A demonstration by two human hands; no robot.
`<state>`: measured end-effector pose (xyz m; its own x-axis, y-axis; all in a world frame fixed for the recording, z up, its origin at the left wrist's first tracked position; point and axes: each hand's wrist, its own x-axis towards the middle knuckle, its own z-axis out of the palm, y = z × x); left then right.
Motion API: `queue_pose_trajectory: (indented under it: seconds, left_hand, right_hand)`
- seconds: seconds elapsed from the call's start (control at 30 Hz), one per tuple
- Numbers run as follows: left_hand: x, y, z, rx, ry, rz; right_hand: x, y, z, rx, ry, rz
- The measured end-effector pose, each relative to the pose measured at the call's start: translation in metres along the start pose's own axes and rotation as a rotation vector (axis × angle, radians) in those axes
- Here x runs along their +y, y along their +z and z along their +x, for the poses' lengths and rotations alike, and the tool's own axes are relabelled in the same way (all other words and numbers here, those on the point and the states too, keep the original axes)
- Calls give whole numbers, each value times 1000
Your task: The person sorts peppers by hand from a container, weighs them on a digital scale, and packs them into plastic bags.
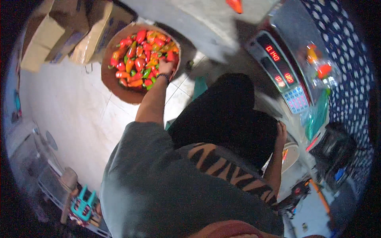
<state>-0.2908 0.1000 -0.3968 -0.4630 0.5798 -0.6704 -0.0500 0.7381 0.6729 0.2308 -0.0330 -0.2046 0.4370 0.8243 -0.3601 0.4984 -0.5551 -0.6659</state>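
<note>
My left hand (166, 68), with a dark bracelet at the wrist, reaches into a round brown container (123, 95) at the upper left. It is among many small red, orange and green peppers (139, 62). Its fingertips are lost among them, close to a red pepper (170, 56), so a grip cannot be made out. On the right, my right hand (281, 130) rests against my dark-clothed knee, fingers stretched and holding nothing. Beyond the knee stands a digital scale (278, 63) with lit red digits. A clear plastic bag (317, 73) with orange and red peppers lies on its platform.
Opened cardboard boxes (51, 39) stand at the far left beside the container. A lone red-orange pepper (235, 5) lies at the top edge. Right of the scale hangs dark blue patterned cloth (349, 71). A pale tub (291, 154) sits below my right hand; a turquoise stool (83, 204) is lower left.
</note>
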Motion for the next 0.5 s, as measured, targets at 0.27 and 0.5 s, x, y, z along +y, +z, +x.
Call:
queue_pose_trajectory:
  seconds: [0.27, 0.5]
  left_hand:
    - [76, -55, -84, -83, 439, -709]
    - [254, 40, -253, -339, 1130, -169]
  right_hand:
    - [-96, -15, 14, 524, -773, -340]
    - [-276, -52, 71, 828, -1089, -352]
